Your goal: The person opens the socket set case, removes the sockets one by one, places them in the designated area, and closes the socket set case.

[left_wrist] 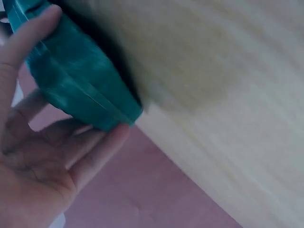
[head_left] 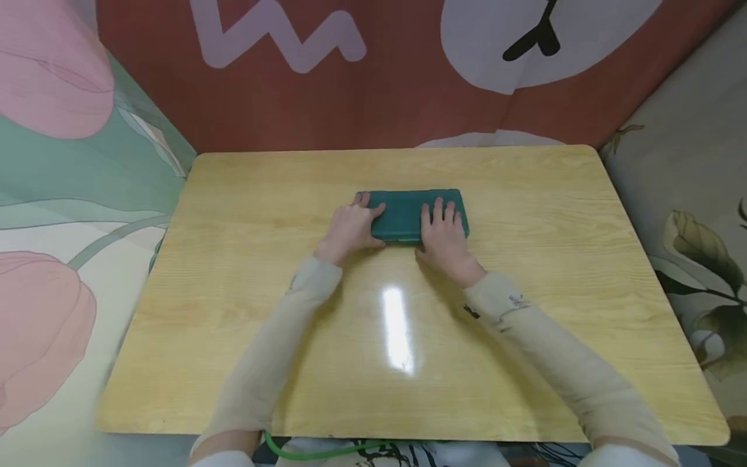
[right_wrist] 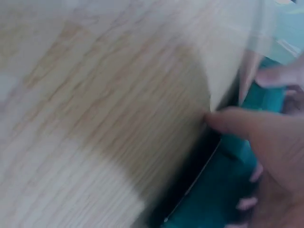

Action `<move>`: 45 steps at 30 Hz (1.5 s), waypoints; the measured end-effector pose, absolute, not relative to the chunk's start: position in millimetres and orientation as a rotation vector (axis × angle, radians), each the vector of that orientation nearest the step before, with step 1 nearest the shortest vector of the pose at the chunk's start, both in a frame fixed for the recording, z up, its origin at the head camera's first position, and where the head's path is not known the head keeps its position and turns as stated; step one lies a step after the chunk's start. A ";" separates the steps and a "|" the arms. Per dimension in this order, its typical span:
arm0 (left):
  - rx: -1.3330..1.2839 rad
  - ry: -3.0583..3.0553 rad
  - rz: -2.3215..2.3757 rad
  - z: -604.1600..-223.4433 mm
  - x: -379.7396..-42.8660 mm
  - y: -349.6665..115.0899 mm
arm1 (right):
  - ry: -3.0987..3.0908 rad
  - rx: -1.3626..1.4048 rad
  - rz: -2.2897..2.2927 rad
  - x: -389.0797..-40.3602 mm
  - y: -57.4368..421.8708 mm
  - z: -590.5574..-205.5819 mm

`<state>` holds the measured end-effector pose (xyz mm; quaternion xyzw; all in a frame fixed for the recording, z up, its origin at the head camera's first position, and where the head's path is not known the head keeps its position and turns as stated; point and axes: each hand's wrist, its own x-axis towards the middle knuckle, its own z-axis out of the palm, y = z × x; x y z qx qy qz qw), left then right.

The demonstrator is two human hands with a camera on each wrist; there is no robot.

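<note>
Two hands are on my green case [head_left: 399, 213], towards the far side of the table [head_left: 262, 259]. My left hand [head_left: 350, 228] grips its left end, thumb and fingers wrapped about it; my right hand [head_left: 445, 243] lies on the right part of its top with straight fingers, clasping nothing. I'd expect that uneven hold to be the weak point: lifting with the left alone could tilt the case, and its shiny cover could slip if I press harder on one side.

A pale wood-grain table [head_left: 554, 246] reflects white light [head_left: 398, 331] beside a red-brown wall [head_left: 403, 84].
</note>
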<state>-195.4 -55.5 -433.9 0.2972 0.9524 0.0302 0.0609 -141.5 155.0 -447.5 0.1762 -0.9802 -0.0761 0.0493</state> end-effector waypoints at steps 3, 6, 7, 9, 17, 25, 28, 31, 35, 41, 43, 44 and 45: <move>0.877 2.885 0.173 -434.7 -193.2 -58.6 | -2.814 0.487 -0.352 -141.5 146.2 -453.1; 0.893 2.864 0.189 -434.8 -192.3 -58.4 | -2.757 0.452 -0.552 -142.8 137.9 -455.2; 0.903 2.853 0.182 -435.2 -192.0 -58.0 | -2.768 0.454 -0.638 -143.0 135.3 -455.1; 0.915 2.841 0.171 -436.1 -191.2 -57.2 | -2.790 0.469 -0.798 -143.9 130.3 -454.4; 0.896 2.879 0.189 -437.8 -191.2 -59.1 | -2.835 0.441 -0.899 -148.1 118.9 -454.6; 0.873 2.877 0.254 -444.6 -183.3 -62.5 | -2.871 0.421 -0.889 -138.4 112.1 -460.5; 0.861 2.878 0.230 -449.0 -179.3 -64.4 | -2.885 0.438 -0.843 -133.0 110.5 -464.8; 0.873 2.872 0.226 -453.4 -176.7 -64.1 | -2.883 0.425 -0.801 -127.8 112.1 -469.5; 0.865 2.877 0.249 -458.4 -173.9 -64.9 | -2.831 0.447 -0.589 -121.9 118.5 -476.0; 0.800 2.888 0.247 -461.1 -175.1 -68.5 | -2.753 0.617 -0.027 -124.0 132.8 -483.1; 0.780 2.895 0.236 -463.5 -174.1 -71.6 | -2.732 0.661 0.078 -123.7 134.8 -484.1; 0.765 2.901 0.239 -465.3 -173.0 -72.6 | -2.721 0.680 0.115 -123.0 136.1 -484.1; 0.744 2.907 0.244 -466.7 -171.5 -74.0 | -2.708 0.699 0.138 -122.2 137.0 -483.8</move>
